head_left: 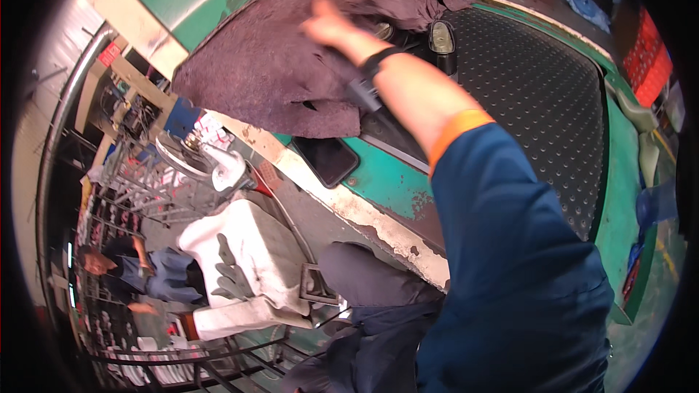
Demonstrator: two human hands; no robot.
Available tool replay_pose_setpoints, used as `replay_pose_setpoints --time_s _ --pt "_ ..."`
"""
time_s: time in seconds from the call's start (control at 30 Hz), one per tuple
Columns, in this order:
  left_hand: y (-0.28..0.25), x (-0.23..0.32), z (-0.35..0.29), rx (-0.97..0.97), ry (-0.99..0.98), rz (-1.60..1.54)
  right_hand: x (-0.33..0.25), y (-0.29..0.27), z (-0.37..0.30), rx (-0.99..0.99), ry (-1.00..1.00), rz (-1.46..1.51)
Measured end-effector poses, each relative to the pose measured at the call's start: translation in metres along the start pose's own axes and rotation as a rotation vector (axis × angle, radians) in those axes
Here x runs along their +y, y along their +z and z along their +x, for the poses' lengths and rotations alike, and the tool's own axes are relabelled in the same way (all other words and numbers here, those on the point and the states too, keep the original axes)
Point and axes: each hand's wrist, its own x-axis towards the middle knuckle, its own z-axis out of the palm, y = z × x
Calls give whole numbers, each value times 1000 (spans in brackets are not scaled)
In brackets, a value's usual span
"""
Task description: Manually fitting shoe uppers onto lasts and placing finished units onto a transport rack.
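Note:
A large dark purplish-brown sheet, which looks like a leather hide (255,73), drapes over the green machine bed at the top. My right hand (329,25) is over the hide, its arm stretched across from the lower right. The fingers are somewhat blurred, but one is stretched out and apart from the others, and I see nothing held. A black band (380,60) circles the wrist. Below the forearm shows a grey bar-like piece (364,94), partly hidden. A black phone (329,160) lies on the green ledge by the hide's lower edge. My left hand is out of view.
A black studded mat (524,102) covers the bed to the right, with a black clear-topped fixture (442,38) at its edge. A cloth-covered seat (251,255) bears grey gloves (231,276). Another person (156,269) is at the far left. Red bins (648,58) stand at right.

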Motion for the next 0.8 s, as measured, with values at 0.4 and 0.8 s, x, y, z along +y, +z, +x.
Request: replay_pose_setpoints --time_s 0.4,0.8 --pt "-14 13 -8 -51 0 94 -34 31 -57 -186 2 171" --pt "-2 2 13 -41 -107 -30 24 -29 -84 -276 -5 -374"
